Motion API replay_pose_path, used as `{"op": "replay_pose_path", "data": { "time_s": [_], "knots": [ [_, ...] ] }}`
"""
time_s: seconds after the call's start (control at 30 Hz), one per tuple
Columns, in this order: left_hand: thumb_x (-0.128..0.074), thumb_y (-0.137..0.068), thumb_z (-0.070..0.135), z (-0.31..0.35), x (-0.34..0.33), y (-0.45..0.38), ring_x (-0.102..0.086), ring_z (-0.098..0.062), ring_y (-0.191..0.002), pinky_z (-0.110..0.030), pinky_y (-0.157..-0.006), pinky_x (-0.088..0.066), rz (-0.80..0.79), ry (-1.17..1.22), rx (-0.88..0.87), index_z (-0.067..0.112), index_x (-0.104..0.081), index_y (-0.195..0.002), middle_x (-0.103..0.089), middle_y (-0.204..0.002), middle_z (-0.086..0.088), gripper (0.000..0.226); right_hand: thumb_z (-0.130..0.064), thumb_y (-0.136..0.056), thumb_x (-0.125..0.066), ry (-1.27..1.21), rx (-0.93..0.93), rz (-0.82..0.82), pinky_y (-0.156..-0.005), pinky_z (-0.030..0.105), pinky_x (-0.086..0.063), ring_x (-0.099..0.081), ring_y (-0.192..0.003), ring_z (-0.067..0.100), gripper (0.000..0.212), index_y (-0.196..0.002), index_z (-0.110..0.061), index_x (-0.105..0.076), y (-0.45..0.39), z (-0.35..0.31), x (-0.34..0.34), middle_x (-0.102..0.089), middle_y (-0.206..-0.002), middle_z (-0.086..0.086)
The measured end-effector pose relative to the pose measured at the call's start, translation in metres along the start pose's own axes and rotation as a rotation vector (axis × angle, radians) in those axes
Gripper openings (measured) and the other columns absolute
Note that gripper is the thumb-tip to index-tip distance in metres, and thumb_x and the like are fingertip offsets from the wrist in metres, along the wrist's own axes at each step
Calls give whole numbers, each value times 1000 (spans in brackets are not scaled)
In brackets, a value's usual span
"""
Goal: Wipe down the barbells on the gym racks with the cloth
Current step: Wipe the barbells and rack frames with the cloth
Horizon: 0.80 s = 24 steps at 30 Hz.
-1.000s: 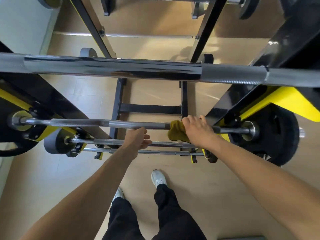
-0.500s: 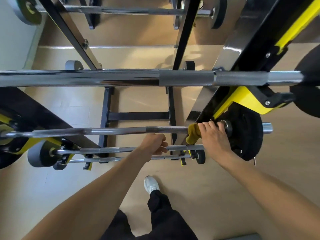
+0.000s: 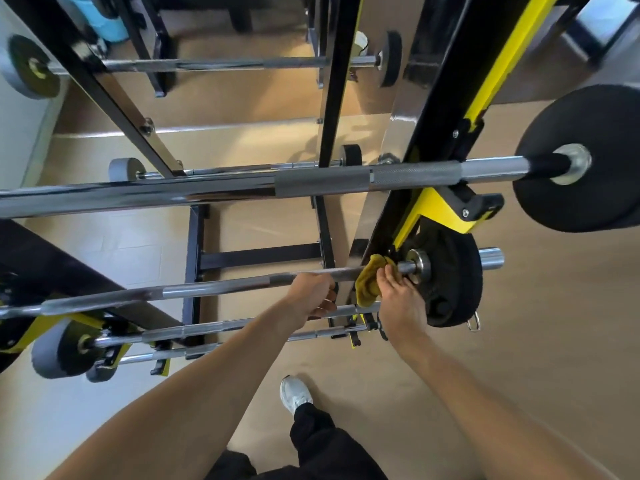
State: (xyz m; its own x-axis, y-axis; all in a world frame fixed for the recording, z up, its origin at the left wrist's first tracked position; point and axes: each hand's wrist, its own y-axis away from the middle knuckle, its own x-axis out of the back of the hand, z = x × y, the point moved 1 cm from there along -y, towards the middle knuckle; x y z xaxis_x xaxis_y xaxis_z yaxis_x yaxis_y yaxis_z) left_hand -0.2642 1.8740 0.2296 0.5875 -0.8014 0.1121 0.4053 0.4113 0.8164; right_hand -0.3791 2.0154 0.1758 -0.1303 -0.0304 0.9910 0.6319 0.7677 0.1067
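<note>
1. Racks (image 3: 446, 109) in black and yellow hold several barbells; we cannot tell from their shine which are already wiped, so most of the job looks left.
2. Our working barbell (image 3: 214, 288), mid-height, carries a black plate (image 3: 453, 285) at its right end.
3. Our left hand (image 3: 311, 294) curls round the shaft, steadying it.
4. Our right hand (image 3: 398, 299) clamps the yellow cloth (image 3: 369, 282) around the shaft just beside the collar (image 3: 418, 265), so we judge this bar's pass is near its end.

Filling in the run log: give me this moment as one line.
left hand: grips barbell | right hand: holds yellow cloth on shaft by weight plate | phase: wiping
</note>
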Motion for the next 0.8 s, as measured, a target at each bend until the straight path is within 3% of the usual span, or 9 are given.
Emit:
{"op": "replay_pose_path", "data": {
  "time_s": [0.13, 0.2, 0.27, 0.37, 0.43, 0.5, 0.63, 0.73, 0.8],
  "knots": [
    [-49, -100, 17, 2, -14, 3, -59, -15, -79, -32, -76, -56, -35, -122, -118, 16, -61, -110, -60, -89, -3, 16, -14, -98, -54, 42, -23, -74, -113, 31, -32, -37, -141, 25, 57, -151, -10, -33, -4, -6, 9, -36, -156, 9],
    [-52, -100, 17, 0, -21, 7, -53, -6, -80, -24, -73, -49, -71, -160, -178, 26, -59, -105, -57, -88, 7, 12, -15, -96, -58, -35, -62, -125, -106, 33, -42, -49, -130, 28, 42, -137, -11, -49, -3, -16, 9, -55, -139, 11],
    [-58, -96, 20, -9, -22, 6, -56, -10, -93, -25, -84, -45, -75, -193, -212, 24, -55, -120, -59, -100, 6, 24, -12, -95, -55, -222, -51, -213, -87, 33, -52, -63, -107, 27, 19, -112, -14, -64, 6, -36, 1, -67, -110, 9],
    [-60, -94, 27, -30, -11, 2, -55, -19, -106, -30, -88, -46, -26, -322, -157, 19, -44, -130, -55, -114, 2, 40, -6, -93, -51, -543, -67, -323, -63, 22, -41, -62, -82, 24, 16, -92, -8, -66, 33, -80, -20, -64, -83, 5],
    [-60, -94, 30, -49, 6, -3, -56, -18, -103, -27, -81, -48, 25, -438, -95, 17, -43, -133, -55, -116, -1, 44, -7, -92, -55, -760, -183, -335, -60, 22, -47, -59, -72, 17, 15, -82, -11, -66, 48, -103, -37, -60, -74, -2],
    [-58, -95, 31, -71, 28, -2, -56, -13, -83, -20, -65, -46, 68, -487, -28, 13, -52, -114, -58, -96, -1, 26, -9, -87, -64, -937, -249, -352, -71, 36, -56, -60, -68, 14, 21, -72, -23, -67, 58, -116, -57, -63, -68, -8],
    [-56, -94, 49, -120, 63, -3, -55, -10, -70, -20, -61, -44, 85, -445, 91, 16, -58, -86, -62, -85, -3, 34, -6, -79, -69, -1199, -282, -473, -79, 36, -60, -70, -82, 19, 24, -87, -27, -74, 75, -140, -73, -75, -84, -4],
    [-58, -90, 55, -151, 78, -5, -61, -16, -86, -26, -74, -48, 50, -372, 53, 19, -59, -98, -63, -94, -1, 36, 0, -81, -57, -1403, -393, -630, -80, 36, -59, -67, -90, 24, 32, -105, -13, -72, 87, -156, -84, -72, -95, 9],
    [-61, -90, 51, -169, 87, -9, -61, -19, -95, -30, -83, -51, 8, -362, 9, 23, -60, -109, -64, -103, -1, 34, -9, -84, -51, -1661, -565, -759, -93, 50, -54, -60, -108, 36, 35, -114, -12, -70, 94, -160, -94, -66, -110, 19]
  ]
}}
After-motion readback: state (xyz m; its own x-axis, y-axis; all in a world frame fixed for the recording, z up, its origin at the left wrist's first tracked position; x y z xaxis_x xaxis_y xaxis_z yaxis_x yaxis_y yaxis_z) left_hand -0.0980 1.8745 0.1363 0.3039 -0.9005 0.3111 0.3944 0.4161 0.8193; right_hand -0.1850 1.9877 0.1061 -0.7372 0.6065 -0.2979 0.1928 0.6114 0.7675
